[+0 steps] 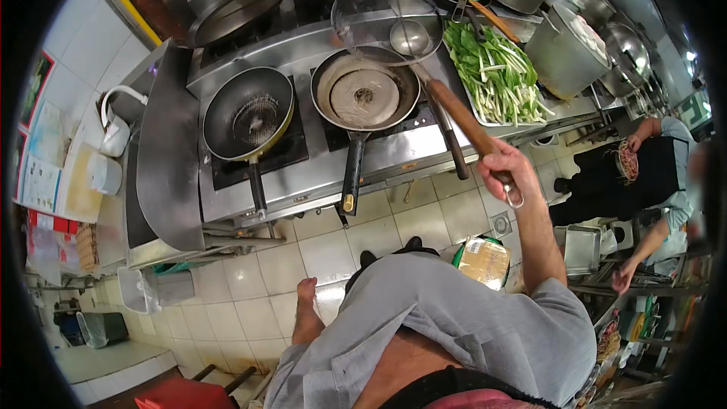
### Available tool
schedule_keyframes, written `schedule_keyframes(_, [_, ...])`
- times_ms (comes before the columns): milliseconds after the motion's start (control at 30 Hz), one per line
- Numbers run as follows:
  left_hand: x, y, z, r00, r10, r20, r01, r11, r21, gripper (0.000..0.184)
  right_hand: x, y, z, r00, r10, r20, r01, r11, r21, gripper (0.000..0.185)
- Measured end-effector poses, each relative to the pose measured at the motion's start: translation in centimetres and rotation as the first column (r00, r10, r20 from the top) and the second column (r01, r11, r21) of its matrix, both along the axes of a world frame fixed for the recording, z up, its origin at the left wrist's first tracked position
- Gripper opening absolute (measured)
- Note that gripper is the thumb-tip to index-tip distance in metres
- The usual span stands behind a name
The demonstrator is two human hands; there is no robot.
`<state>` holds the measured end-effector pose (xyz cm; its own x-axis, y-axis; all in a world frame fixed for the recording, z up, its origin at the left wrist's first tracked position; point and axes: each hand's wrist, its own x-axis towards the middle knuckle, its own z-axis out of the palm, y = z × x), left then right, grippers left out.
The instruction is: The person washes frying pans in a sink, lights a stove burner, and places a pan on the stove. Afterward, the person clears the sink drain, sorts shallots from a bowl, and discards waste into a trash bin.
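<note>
My right hand [509, 174] is wrapped round the wooden handle of a wide wire-mesh strainer [360, 19], close to the ring at its end. The strainer's round mesh is over the back of the stove. A steel ladle [410, 37] shows at the mesh, and a second, dark handle [452, 144] runs beside the wooden one. Below the mesh sits a pale-bottomed frying pan [365, 98] on a burner. To its left stands a dark wok-shaped pan [250, 113]. Down at my side hangs my left hand [307, 288], its fingers too small to make out.
Leafy greens [496, 76] lie on a tray right of the pans. A tall pot [564, 53] stands beyond them. Two large pans line the back, including a left one [241, 14]. On the floor is a wrapped package [483, 261]. A co-worker [628, 174] holds a bowl at the right.
</note>
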<state>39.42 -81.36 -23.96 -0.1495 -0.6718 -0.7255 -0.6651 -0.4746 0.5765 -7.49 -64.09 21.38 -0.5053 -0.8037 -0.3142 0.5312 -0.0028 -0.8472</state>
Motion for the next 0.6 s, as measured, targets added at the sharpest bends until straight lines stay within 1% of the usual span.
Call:
schedule_keyframes(67, [0.1,-0.6,-0.2,1.0,0.023,-0.012,-0.023,0.998,0.051,0.038,-1.8,-1.5,1.2,0.991,-0.072,-0.114,0.073,0.997,-0.003,0.026])
schedule_keyframes(100, [-0.2,-1.3,-0.3,0.999,0.038,-0.018,-0.036,0.997,0.073,0.037,-3.3,-2.4,1.7,0.98,-0.057,-0.19,0.06,0.998,0.013,0.016])
schedule_keyframes(133, [-0.8,-1.8,-0.2,0.999,0.037,-0.021,-0.035,0.997,0.064,0.037,-4.8,-3.5,2.4,0.967,-0.046,-0.249,0.043,0.999,-0.016,0.015])
schedule_keyframes(167, [-1.4,-2.0,0.0,0.999,0.035,0.006,-0.035,0.999,0.015,0.036,-6.2,-5.1,3.3,0.935,-0.089,-0.344,0.082,0.996,-0.036,0.015])
schedule_keyframes(200, [-2.2,-2.2,0.0,0.999,0.036,0.033,-0.035,0.999,-0.032,0.036,-7.6,-6.3,4.8,0.937,-0.037,-0.349,0.022,0.999,-0.046,0.013])
schedule_keyframes(233, [-2.8,-2.4,0.2,0.999,0.04,-0.021,-0.041,0.998,-0.044,0.033,-10.1,-8.1,4.8,0.934,-0.031,-0.355,-0.023,0.989,-0.146,0.012])
schedule_keyframes(267, [-3.7,-2.3,0.4,0.999,0.046,-0.024,-0.047,0.998,-0.049,0.033,-12.6,-9.8,5.4,0.933,-0.019,-0.359,-0.034,0.99,-0.139,0.012])
schedule_keyframes(300, [-4.6,-2.6,0.7,0.996,0.076,-0.048,-0.077,0.997,-0.03,0.033,-14.9,-12.0,5.9,0.929,-0.083,-0.361,0.015,0.982,-0.189,0.013])
schedule_keyframes(333, [-5.5,-2.9,1.2,0.992,0.106,-0.07,-0.107,0.994,-0.014,0.032,-17.2,-13.9,6.8,0.946,-0.054,-0.32,-0.01,0.981,-0.194,0.012])
schedule_keyframes(367, [-6.5,-2.7,1.5,0.988,0.111,-0.111,-0.119,0.99,-0.072,0.032,-19.5,-16.0,7.6,0.945,-0.039,-0.325,-0.046,0.968,-0.247,0.01])
schedule_keyframes(400, [-7.7,-2.5,2.6,0.995,0.085,-0.057,-0.09,0.991,-0.099,0.032,-21.9,-18.1,8.4,0.939,-0.062,-0.338,-0.028,0.966,-0.256,0.008])
schedule_keyframes(433, [-8.4,-2.4,2.3,0.991,0.118,-0.07,-0.124,0.988,-0.097,0.033,-24.0,-20.3,9.4,0.969,-0.023,-0.247,-0.05,0.957,-0.287,0.009])
schedule_keyframes(467, [-8.7,-2.1,1.5,0.985,0.15,-0.082,-0.157,0.983,-0.09,0.033,-26.9,-22.6,9.9,0.956,0.051,-0.287,-0.155,0.923,-0.353,0.01])
schedule_keyframes(500, [-9.4,-1.9,2.0,0.985,0.153,-0.08,-0.161,0.982,-0.095,0.033,-30.6,-25.2,9.9,0.972,0.072,-0.222,-0.148,0.925,-0.351,0.02])
schedule_keyframes(533, [-9.6,-1.4,2.4,0.982,0.168,-0.081,-0.174,0.983,-0.066,0.033,-32.5,-27.0,9.8,0.974,0.073,-0.216,-0.148,0.924,-0.353,0.02])
schedule_keyframes(600, [-9.8,-0.8,3.0,0.981,0.179,-0.071,-0.182,0.982,-0.042,0.033,-34.1,-30.3,9.7,0.99,-0.107,-0.088,0.057,0.892,-0.448,0.027])
